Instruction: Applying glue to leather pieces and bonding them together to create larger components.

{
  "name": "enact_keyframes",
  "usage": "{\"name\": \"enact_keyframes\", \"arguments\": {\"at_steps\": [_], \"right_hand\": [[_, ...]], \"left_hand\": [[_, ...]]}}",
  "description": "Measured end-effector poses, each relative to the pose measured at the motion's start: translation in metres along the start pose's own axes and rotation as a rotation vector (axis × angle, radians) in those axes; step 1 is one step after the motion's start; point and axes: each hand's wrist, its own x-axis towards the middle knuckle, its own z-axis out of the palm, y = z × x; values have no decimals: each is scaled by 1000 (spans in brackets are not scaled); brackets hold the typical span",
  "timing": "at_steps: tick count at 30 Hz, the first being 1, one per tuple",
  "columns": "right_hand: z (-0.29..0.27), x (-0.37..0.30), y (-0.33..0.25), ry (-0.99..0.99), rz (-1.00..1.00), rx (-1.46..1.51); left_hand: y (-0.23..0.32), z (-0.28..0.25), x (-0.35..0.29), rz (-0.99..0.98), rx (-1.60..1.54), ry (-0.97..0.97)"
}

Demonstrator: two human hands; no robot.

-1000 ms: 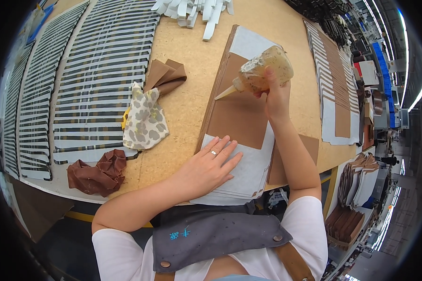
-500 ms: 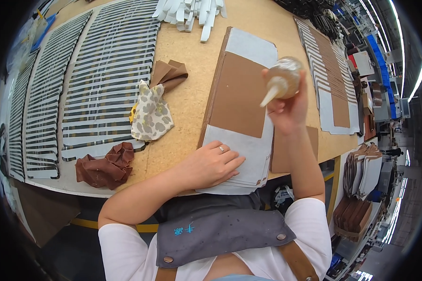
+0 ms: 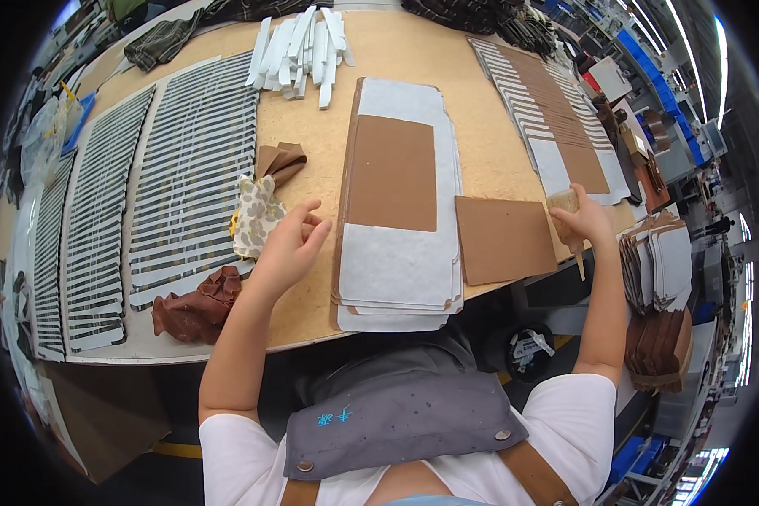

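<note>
In the head view, if I take the stack of white sheets (image 3: 396,266) as the centre of the clock, the right hand (image 3: 590,221) is at 3 o'clock. This hand is closed around a pale squeeze bottle (image 3: 562,204), whose nozzle points down toward 6 o'clock. The tip seems to hang past the near edge of the worktop (image 3: 308,295). At about 4 o'clock, just beside the stack, lies a flat brown panel (image 3: 506,240); the bottle is near its right border. On the stack itself, a brown rectangle (image 3: 392,173) covers the middle of the top sheet.

For handling the bottle well, I think a light grip is wise, because hard pressure with the nozzle downward could let out a drop. It is also better that the tip stays away from the panel and the sheets.

As for the pose, the right forearm rises toward 12 o'clock, bent at the elbow. The left forearm leans toward 1 o'clock. The left hand (image 3: 295,240), between 8 and 9 o'clock, is empty, its fingers loosely curled and apart. It is near the spotted cloth (image 3: 253,223); I cannot tell whether they touch.
</note>
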Motion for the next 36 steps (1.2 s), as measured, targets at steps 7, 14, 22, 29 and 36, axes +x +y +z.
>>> {"name": "enact_keyframes", "arguments": {"at_steps": [7, 14, 22, 29, 36], "right_hand": [[27, -4, 46, 24, 70, -71], [43, -44, -91, 373, -669, 288], [74, -115, -203, 74, -1295, 345], [81, -111, -211, 151, -1229, 404], [62, -122, -216, -10, -1060, 924]], "left_hand": [[0, 7, -35, -232, -523, -131], [2, 18, -46, -199, -521, -24], [18, 24, -73, -18, -474, 97], [23, 61, -110, -184, -612, -270], [42, 87, -82, -281, -967, -240]]}}
